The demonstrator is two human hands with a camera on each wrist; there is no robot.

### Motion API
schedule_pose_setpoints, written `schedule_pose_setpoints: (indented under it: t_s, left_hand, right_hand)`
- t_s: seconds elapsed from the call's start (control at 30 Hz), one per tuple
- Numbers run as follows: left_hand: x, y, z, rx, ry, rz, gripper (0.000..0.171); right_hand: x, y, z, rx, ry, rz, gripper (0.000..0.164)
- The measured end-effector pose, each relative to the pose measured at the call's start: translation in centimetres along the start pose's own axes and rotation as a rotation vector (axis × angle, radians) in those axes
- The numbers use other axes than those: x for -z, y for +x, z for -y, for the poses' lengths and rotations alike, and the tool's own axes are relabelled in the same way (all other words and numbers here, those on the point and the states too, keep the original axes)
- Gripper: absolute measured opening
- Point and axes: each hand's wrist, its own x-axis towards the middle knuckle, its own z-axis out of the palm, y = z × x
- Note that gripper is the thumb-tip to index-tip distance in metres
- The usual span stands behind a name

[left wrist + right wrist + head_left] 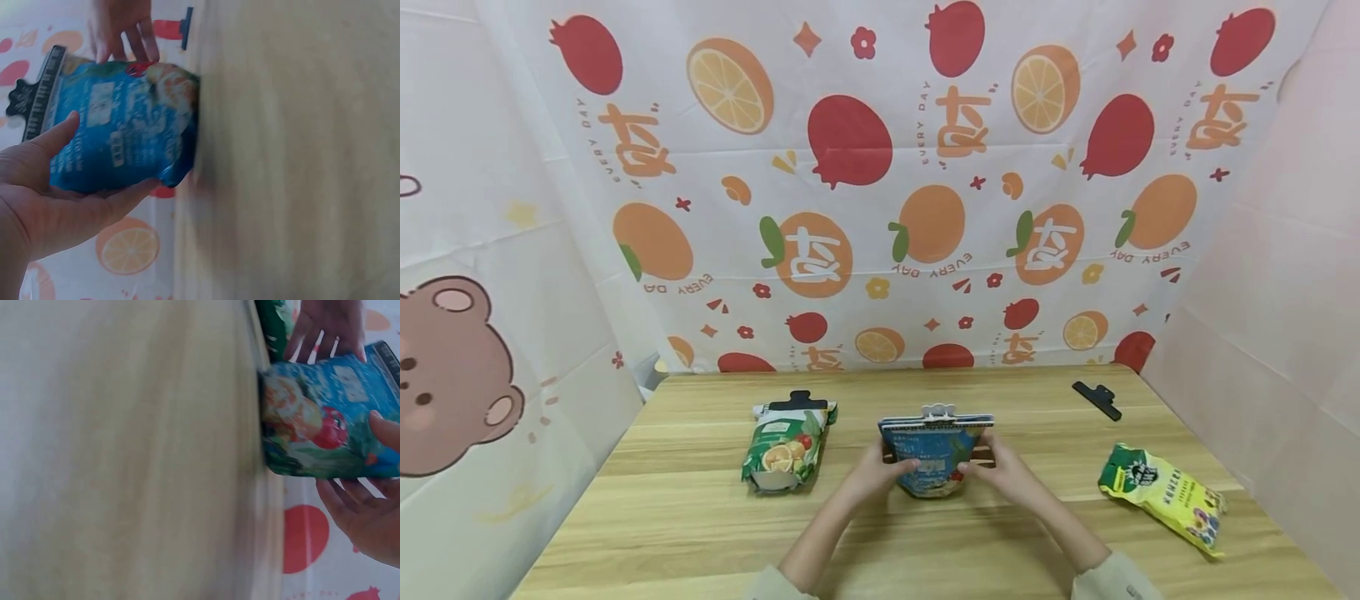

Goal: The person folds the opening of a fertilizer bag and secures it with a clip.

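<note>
Near the middle of the table, a blue food bag with vegetable pictures stands upright between both hands. A wide clip spans its top edge; it shines pale in the head view, while the left wrist view shows this clip as black. My left hand grips the left side, thumb on the front. On the opposite side my right hand holds it the same way. Fingers of both hands go round behind the bag and are partly hidden. The bag's bottom is at or close to the tabletop.
To the left lies a green-and-white bag with a black clip across its top. A yellow-and-green packet lies at the right. One loose black clip rests at the back right. Printed cloth hangs behind the wooden table.
</note>
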Motion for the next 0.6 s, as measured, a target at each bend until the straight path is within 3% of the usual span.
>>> schedule_pose_setpoints:
  t_s: [0.17,0.6]
  left_hand:
    - [-0.4,0.2,0.2,0.030,0.016,-0.014,0.064]
    - [0.0,0.5,0.6,0.050,-0.001,-0.007,0.062]
  right_hand:
    - [-1.1,0.3,-0.9,0.038,0.033,-0.001,0.054]
    - [-2.4,0.4,-0.5,-0.013,0.056,-0.093,0.050]
